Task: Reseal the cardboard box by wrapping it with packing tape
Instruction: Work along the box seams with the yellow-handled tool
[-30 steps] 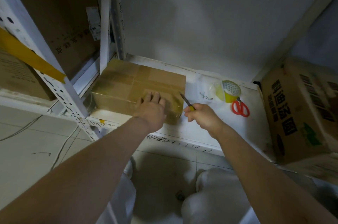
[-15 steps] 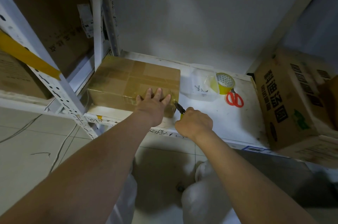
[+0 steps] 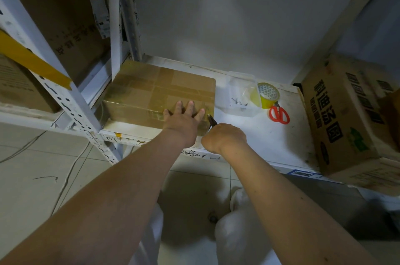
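Under left hand (image 3: 183, 122) — cardboard box (image 3: 151, 93)

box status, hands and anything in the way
Left hand flat, fingers spread on the cardboard box. Right hand grips a cutter at the box's near right corner. Tape roll idle beside scissors.

large dark chinese characters upside down on the right carton (image 3: 355, 117), fainter print on the left carton (image 3: 71, 33), neither legible

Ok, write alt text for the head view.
A left hand presses flat on a taped cardboard box on a white shelf, while the right hand holds a small blade at its corner. A tape roll and red scissors lie nearby.
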The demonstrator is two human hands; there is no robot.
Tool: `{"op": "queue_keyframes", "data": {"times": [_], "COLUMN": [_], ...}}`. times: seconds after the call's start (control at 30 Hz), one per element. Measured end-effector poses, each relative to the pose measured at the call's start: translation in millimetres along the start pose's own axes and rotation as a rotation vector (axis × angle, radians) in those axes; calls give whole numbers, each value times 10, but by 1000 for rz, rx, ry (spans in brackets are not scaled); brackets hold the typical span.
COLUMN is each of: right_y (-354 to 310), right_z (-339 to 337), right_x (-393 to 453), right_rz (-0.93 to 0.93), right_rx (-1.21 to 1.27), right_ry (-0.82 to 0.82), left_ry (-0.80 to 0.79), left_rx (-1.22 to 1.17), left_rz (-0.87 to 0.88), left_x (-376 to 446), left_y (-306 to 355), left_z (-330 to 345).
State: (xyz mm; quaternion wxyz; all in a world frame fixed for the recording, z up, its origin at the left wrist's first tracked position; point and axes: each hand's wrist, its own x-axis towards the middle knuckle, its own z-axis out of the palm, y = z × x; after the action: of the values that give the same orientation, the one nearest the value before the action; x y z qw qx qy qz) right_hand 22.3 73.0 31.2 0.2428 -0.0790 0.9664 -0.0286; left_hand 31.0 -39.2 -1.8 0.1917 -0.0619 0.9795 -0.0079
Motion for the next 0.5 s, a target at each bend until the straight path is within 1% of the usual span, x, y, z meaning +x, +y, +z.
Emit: {"op": "queue_keyframes", "data": {"times": [0.13,0.23,0.33,0.43,0.5], "right_y": [-47,-61,-8,33,27], "right_z": [-17,-6,82,195,128], "right_x": [17,9,-9,-10,43], "right_rz": [-18,9,42,71,92], "right_rx": [-70,-46,74,269,375], "right_ry": [-6,24,82,176,240], "left_ry": [5,-4,-5,-6,-17], "left_rx": [8,10,7,14,17], "left_rz": [10,10,4,16,13], "left_x": [-3,-13,-21,-34,-43], "left_y": [3,4,4,4,11], "left_z": [-12,-26,-44,-54,-48]}}
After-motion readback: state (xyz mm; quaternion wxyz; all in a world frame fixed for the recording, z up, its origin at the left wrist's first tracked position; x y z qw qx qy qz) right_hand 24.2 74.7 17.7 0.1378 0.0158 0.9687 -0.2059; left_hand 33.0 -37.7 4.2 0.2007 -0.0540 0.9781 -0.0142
